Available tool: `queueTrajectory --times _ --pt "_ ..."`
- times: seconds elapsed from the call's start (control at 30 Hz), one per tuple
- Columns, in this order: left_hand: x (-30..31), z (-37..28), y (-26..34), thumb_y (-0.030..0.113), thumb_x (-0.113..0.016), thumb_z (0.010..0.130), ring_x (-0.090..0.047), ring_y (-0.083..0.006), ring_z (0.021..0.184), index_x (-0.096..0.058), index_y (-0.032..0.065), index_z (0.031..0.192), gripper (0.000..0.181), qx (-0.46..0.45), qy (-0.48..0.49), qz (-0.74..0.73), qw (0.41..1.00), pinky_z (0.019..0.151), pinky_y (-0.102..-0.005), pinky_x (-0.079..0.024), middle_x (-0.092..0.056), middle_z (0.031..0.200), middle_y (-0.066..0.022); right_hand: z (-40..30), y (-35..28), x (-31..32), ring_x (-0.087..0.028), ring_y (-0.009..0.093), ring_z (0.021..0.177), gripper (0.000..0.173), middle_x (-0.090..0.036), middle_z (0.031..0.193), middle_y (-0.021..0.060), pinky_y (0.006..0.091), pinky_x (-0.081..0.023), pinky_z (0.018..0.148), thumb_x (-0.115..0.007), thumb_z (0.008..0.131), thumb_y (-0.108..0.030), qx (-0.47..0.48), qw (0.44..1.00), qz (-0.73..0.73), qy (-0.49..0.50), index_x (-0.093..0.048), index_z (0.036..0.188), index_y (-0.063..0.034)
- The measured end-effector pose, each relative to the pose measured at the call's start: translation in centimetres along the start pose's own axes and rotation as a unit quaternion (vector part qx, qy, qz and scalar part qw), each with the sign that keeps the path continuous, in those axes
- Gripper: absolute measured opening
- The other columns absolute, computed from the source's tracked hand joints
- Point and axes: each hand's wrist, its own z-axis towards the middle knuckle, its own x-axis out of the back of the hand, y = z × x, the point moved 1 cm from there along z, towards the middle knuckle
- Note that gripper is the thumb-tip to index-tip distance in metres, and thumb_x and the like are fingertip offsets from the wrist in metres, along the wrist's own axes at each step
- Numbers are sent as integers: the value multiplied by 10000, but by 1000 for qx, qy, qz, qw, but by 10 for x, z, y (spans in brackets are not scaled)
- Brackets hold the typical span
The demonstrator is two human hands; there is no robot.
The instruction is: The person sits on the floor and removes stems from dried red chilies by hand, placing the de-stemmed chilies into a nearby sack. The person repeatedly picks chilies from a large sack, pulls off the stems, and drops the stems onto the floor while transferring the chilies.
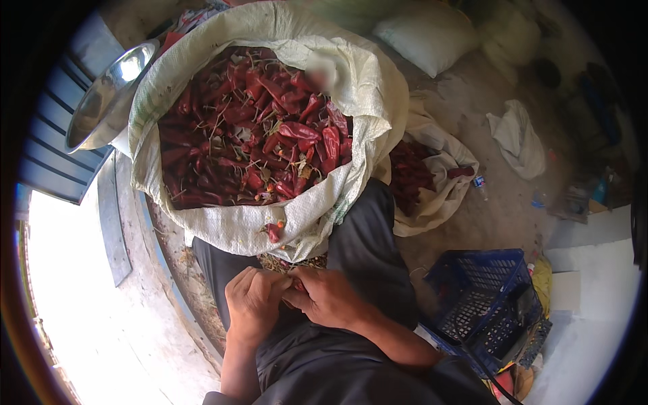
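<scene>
My left hand (254,298) and my right hand (328,297) meet low over my lap, fingertips touching. Between them a bit of a red chili pepper (298,285) shows; the rest is hidden by the fingers. Right thumb and fingers close around it, and the left fingers pinch at its far side. Just ahead, between my knees, stands a large white woven sack (228,230) with its rim rolled down. Dried red chili peppers (253,126) with stems fill it near the top. Pepper scraps (273,232) lie on its front fold.
A smaller sack (450,202) of red peppers sits right of my knee. Farther right is a blue plastic crate (481,298). A metal bowl (109,98) tilts at the left. Full sacks (428,38), an empty-looking bag (519,139) and a plastic bottle (480,186) lie on the floor.
</scene>
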Motion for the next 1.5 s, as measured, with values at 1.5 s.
queueTrajectory --times 1.5 --pt "5 21 5 -70 -600 890 -652 -268 806 -663 16 1066 205 59 35 3 998 726 -363 -516 -662 903 -130 28 -31 24 -687 388 833 270 -680 917 190 447 -544 714 -674 976 -203 93 988 20 119 -584 1127 3"
